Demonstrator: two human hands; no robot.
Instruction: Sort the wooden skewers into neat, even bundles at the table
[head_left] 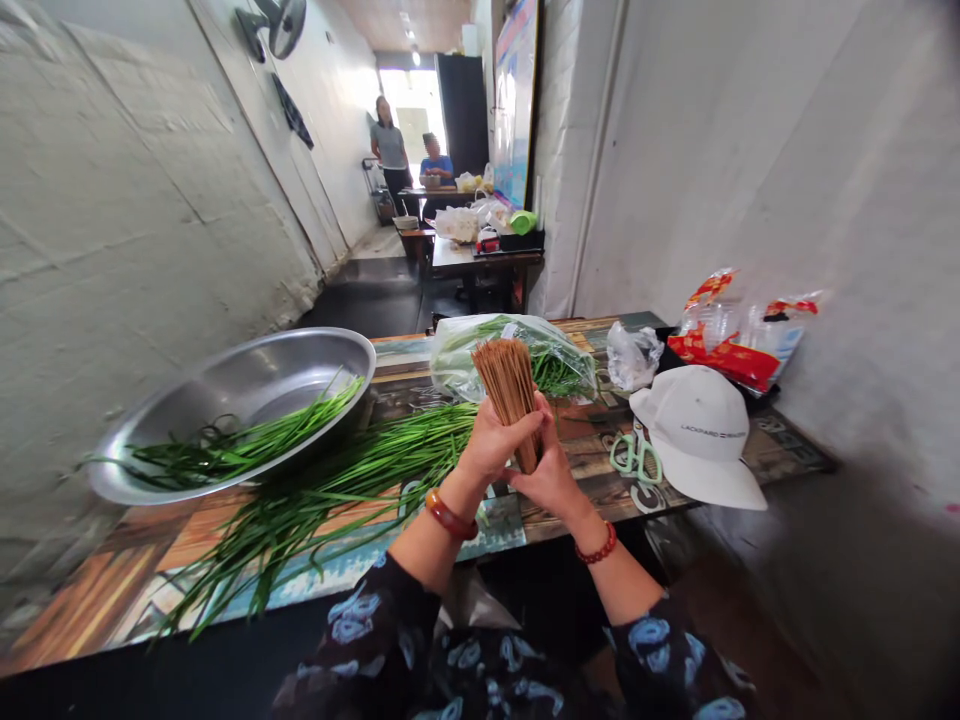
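Both my hands are wrapped round a thick bundle of thin brown bamboo skewers, held upright and slightly tilted above the table. My left hand grips it from the left and my right hand from the right, low on the bundle. Just left of my hands, long green chives lie spread over the wooden table, some hanging past its front edge. A wide steel basin holds more chives along its near side. Behind the skewers sits a clear plastic bag with greens inside.
On the right are a white cap, green-handled scissors, a crumpled plastic bag and a red-and-clear package. Farther back stands another table with bags on it. Two people are near the bright doorway.
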